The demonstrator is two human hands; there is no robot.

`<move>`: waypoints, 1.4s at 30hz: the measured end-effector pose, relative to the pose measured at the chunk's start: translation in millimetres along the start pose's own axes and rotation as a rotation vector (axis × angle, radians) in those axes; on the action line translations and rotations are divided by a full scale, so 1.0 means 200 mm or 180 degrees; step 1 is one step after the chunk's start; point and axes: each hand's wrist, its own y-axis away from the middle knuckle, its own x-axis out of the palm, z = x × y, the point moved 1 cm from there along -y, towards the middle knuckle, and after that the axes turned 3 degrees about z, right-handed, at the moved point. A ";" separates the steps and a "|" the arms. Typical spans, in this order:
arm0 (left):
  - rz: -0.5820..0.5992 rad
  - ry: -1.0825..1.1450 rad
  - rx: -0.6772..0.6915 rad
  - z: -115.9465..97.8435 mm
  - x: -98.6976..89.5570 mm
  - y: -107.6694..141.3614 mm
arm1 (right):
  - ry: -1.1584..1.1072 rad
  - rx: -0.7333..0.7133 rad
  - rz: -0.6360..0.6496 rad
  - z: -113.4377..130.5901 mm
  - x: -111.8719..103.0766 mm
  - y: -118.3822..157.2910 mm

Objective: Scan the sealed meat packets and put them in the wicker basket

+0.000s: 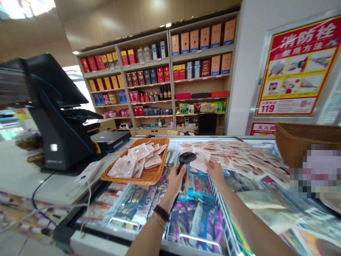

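My left hand point(176, 179) is wrapped round the handle of a black barcode scanner point(187, 157), whose head points forward and to the right. Between the fingers of my right hand point(215, 171) is a flat clear packet point(200, 158) with pale contents, held by its near edge close in front of the scanner. Left of the hands, an orange wicker basket point(151, 175) holds several similar packets point(138, 153). Many more flat packets point(234, 153) lie spread over the freezer's glass top to the right. Beneath my hands, colourful wrapped ice creams point(198, 186) fill wire baskets.
A black checkout terminal point(64, 135) stands on the white counter point(16, 156) at left, with a flat black scale point(110, 139) beside it. Cables point(89, 193) hang over the counter edge. A brown basket point(306, 142) is at right. Stocked shelves point(149, 67) line the back.
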 end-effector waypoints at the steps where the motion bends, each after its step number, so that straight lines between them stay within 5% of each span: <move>1: 0.0002 -0.0001 0.0006 0.00 0.00 0.00 | 0.0008 0.0000 -0.0001 0.00 0.00 0.00; 10: -0.0166 -0.0067 0.0087 -0.10 -0.02 -0.01 | -0.0275 0.0376 -0.0127 0.08 0.00 0.00; 16: -0.0532 -0.0161 0.0295 -0.31 -0.24 -0.03 | -0.1117 0.0845 -0.0311 0.20 0.11 -0.08; 21: -0.1145 -0.0536 0.0540 -0.49 -0.53 0.02 | -0.1206 0.0582 0.0116 0.44 0.41 -0.13; 28: -0.1894 -0.0994 0.0608 -0.67 -0.95 0.16 | -0.1083 0.0229 0.0822 0.81 1.02 -0.07; 34: -0.2321 -0.1102 0.0571 -0.72 -1.18 0.32 | -0.0808 0.0003 0.1420 0.94 1.41 0.01; 38: -0.2365 -0.1153 0.0456 -0.71 -1.21 0.39 | -0.0292 -0.0643 0.1432 0.87 1.44 0.00; 42: -0.2368 -0.1101 0.0340 -0.69 -1.15 0.42 | -0.0013 -0.0828 0.1054 0.72 1.27 -0.04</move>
